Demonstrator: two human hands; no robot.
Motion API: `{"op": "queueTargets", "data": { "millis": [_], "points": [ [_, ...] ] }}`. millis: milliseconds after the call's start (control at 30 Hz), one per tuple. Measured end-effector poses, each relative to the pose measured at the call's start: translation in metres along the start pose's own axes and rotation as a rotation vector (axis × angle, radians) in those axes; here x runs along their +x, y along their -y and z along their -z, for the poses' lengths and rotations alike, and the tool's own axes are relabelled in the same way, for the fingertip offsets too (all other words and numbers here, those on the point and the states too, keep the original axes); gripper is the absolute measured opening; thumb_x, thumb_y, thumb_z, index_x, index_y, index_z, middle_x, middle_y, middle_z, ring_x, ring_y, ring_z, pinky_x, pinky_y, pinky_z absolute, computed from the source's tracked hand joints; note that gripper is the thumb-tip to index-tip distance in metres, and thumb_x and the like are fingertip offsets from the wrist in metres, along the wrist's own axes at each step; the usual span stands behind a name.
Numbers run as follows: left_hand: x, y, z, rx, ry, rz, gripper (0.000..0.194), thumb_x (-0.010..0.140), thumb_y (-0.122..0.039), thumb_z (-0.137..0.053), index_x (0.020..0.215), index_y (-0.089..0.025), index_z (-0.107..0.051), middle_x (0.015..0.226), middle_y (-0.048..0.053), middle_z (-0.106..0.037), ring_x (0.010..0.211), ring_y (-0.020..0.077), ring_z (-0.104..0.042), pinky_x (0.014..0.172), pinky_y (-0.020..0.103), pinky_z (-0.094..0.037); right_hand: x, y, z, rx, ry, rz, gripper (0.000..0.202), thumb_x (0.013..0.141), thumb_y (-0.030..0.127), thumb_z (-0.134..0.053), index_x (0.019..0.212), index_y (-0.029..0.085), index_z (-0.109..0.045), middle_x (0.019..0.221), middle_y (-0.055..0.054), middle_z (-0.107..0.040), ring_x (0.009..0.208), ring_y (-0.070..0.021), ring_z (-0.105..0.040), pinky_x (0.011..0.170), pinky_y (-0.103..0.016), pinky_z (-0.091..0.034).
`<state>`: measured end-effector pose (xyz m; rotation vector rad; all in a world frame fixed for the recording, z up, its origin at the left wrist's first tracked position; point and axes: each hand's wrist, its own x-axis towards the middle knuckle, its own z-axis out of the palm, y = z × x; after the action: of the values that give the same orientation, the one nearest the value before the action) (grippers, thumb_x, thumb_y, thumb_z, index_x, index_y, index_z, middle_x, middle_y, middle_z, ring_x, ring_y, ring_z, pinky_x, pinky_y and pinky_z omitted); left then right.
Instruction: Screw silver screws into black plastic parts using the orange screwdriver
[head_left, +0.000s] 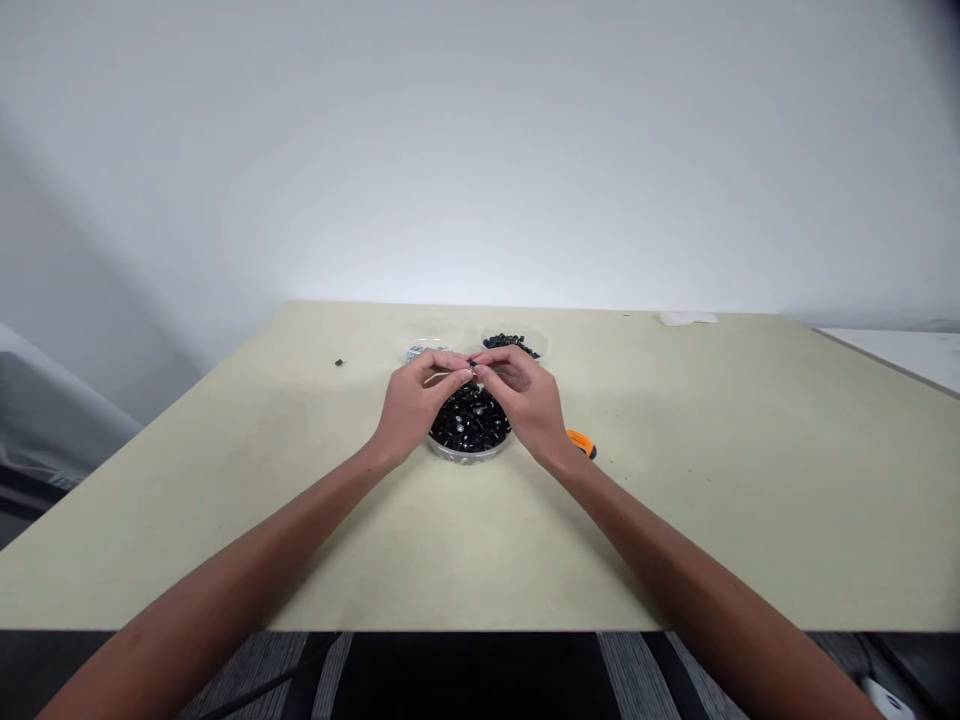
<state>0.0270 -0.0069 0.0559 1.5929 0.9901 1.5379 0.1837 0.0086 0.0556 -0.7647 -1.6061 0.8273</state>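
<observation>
My left hand (417,398) and my right hand (526,396) meet fingertip to fingertip, both pinching a small black part (472,366) with a bit of shiny metal on it. What exact kind of part it is, I cannot make out. Directly below the hands, a round clear tub (466,457) holds many shiny black pieces (471,418). Behind my left fingers is a clear dish with small silvery pieces (427,352), partly covered. Beyond my right fingers, another clear dish holds small black pieces (513,343).
An orange and black tool (581,441) lies by my right wrist, partly hidden. One small black piece (338,362) sits alone at the left. Something white and flat (685,318) lies at the table's back edge, near the wall. The pale table (750,480) ends in front of me.
</observation>
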Motion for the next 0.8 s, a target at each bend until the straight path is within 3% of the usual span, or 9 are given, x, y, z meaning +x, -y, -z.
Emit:
{"op": "queueTargets", "data": {
  "millis": [200, 467, 567, 700, 800],
  "points": [
    [0.001, 0.0, 0.0, 0.0, -0.01, -0.008, 0.017, 0.083, -0.033, -0.072, 0.086, -0.018, -0.064, 0.097, 0.004, -0.068, 0.097, 0.0183, -0.065, 0.09, 0.034, -0.052, 0.001, -0.003, 0.002, 0.052, 0.017, 0.014, 0.021, 0.087, 0.036, -0.065, 0.098, 0.018, -0.065, 0.105, -0.006, -0.065, 0.102, -0.015, -0.063, 0.092, -0.03, -0.054],
    [0.0, 0.002, -0.001, 0.024, -0.009, -0.081, 0.013, 0.087, -0.03, -0.067, 0.095, -0.021, -0.063, 0.1, 0.004, -0.068, 0.099, 0.0187, -0.066, 0.091, 0.034, -0.054, 0.002, -0.003, 0.002, 0.03, 0.026, -0.038, 0.025, 0.086, 0.038, -0.066, 0.099, 0.018, -0.062, 0.103, -0.006, -0.064, 0.09, -0.0128, -0.063, 0.077, -0.026, -0.054],
    [-0.002, 0.006, 0.0, 0.171, -0.037, -0.201, 0.011, 0.09, -0.028, -0.063, 0.099, -0.022, -0.064, 0.1, 0.004, -0.069, 0.098, 0.0189, -0.067, 0.09, 0.035, -0.054, 0.003, 0.0, 0.002, 0.079, 0.037, -0.077, 0.027, 0.083, 0.04, -0.068, 0.096, 0.017, -0.062, 0.102, -0.006, -0.064, 0.089, -0.0125, -0.062, 0.074, -0.025, -0.055],
    [-0.003, 0.011, 0.005, 0.5, -0.054, -0.499, 0.015, 0.095, -0.024, -0.056, 0.105, -0.025, -0.067, 0.1, 0.003, -0.071, 0.094, 0.0178, -0.066, 0.086, 0.033, -0.052, 0.004, 0.005, 0.003, 0.154, 0.077, -0.163, 0.028, 0.08, 0.04, -0.071, 0.093, 0.016, -0.062, 0.09, -0.003, -0.065, 0.076, -0.0099, -0.062, 0.077, -0.026, -0.054],
    [-0.002, 0.015, 0.01, 0.582, -0.032, -0.669, 0.018, 0.095, -0.02, -0.055, 0.104, -0.026, -0.069, 0.099, 0.003, -0.073, 0.094, 0.0175, -0.067, 0.086, 0.033, -0.052, 0.004, 0.006, 0.005, 0.25, 0.124, -0.191, 0.028, 0.081, 0.039, -0.071, 0.092, 0.016, -0.062, 0.087, -0.002, -0.064, 0.074, -0.0092, -0.063, 0.079, -0.026, -0.054]
  ]
}}
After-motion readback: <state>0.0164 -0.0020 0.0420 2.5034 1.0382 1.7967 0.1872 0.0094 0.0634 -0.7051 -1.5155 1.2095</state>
